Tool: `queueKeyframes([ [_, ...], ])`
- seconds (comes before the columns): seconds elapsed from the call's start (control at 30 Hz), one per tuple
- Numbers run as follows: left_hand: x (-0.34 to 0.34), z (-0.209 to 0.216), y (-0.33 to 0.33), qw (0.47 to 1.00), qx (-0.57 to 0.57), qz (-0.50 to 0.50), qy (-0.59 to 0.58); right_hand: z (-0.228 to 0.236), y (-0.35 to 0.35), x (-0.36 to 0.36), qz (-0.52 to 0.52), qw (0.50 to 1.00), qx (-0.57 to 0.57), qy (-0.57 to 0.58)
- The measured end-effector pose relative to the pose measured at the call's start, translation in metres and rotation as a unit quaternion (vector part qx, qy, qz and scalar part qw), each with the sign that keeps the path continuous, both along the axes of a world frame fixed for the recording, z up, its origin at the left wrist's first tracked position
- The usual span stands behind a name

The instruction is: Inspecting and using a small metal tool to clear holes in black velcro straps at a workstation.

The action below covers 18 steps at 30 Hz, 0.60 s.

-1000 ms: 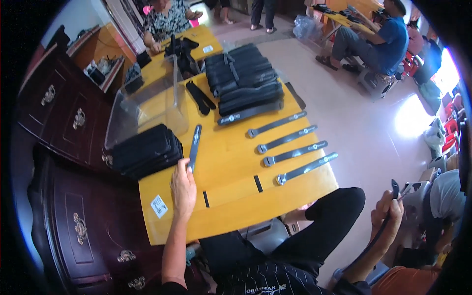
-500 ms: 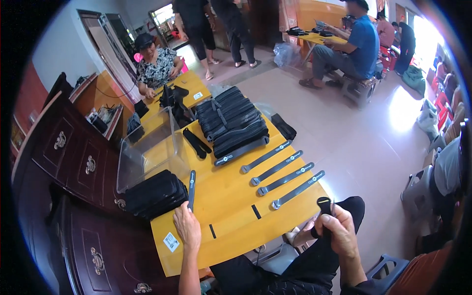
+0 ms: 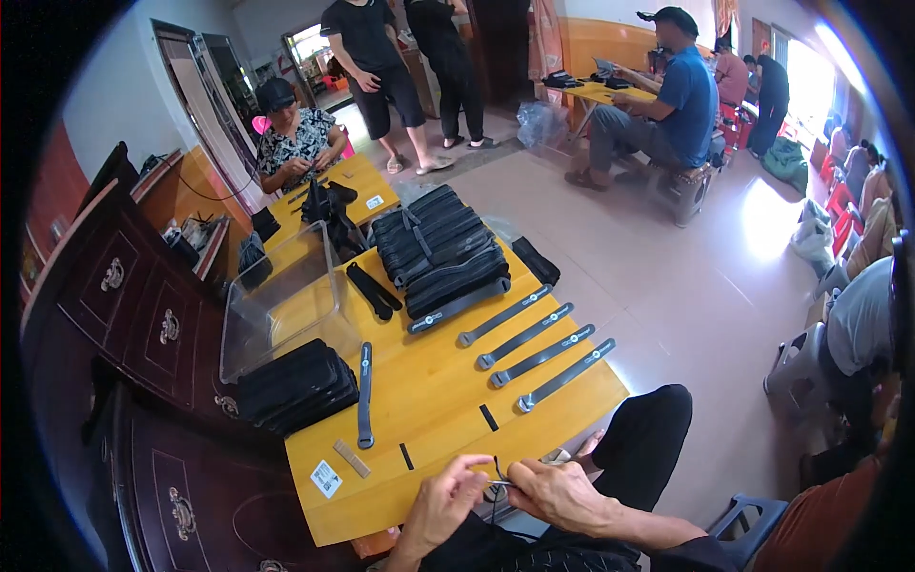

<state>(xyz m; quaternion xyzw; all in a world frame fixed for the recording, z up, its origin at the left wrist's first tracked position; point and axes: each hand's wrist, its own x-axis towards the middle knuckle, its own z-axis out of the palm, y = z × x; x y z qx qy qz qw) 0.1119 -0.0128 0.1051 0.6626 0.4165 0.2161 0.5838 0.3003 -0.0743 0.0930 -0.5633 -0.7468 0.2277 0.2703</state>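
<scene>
My hands meet at the table's near edge. My right hand is closed around a thin silver metal tool, whose tip points left; its full shape is hidden. Just above the tip, a small black strap stands between the hands, edge-on. My left hand closes thumb and forefinger toward this strap and appears to pinch it. A lone grey strap with a slotted end lies to the left on the table. Farther right, several similar grey straps lie side by side, slanting.
The yellow table bears a tied stack of black straps, a black pile, a clear plastic bin and a small tan strip. A dark drawer cabinet borders the left. A person sits across the table.
My left hand has left the lone grey strap and come right, uncovering the tan strip. My right hand has moved left and in, bringing the black strap between both hands.
</scene>
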Motion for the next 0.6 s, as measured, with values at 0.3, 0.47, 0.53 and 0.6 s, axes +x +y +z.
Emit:
queueKeyframes([
  [0.3, -0.009, -0.016, -0.008, 0.99, -0.118, -0.029, -0.075, -0.009, 0.003, -0.003, 0.076, 0.995, 0.039, -0.045],
  [0.47, -0.01, -0.025, -0.012, 0.985, -0.118, -0.016, -0.125, -0.01, 0.004, -0.015, 0.055, 0.995, 0.004, -0.085],
  [0.53, -0.011, -0.027, -0.011, 0.982, -0.133, -0.035, -0.132, -0.013, 0.005, -0.017, 0.054, 0.995, 0.0, -0.089],
  [0.6, -0.012, -0.03, -0.007, 0.978, -0.148, -0.037, -0.143, -0.011, 0.007, -0.016, 0.051, 0.994, -0.007, -0.094],
])
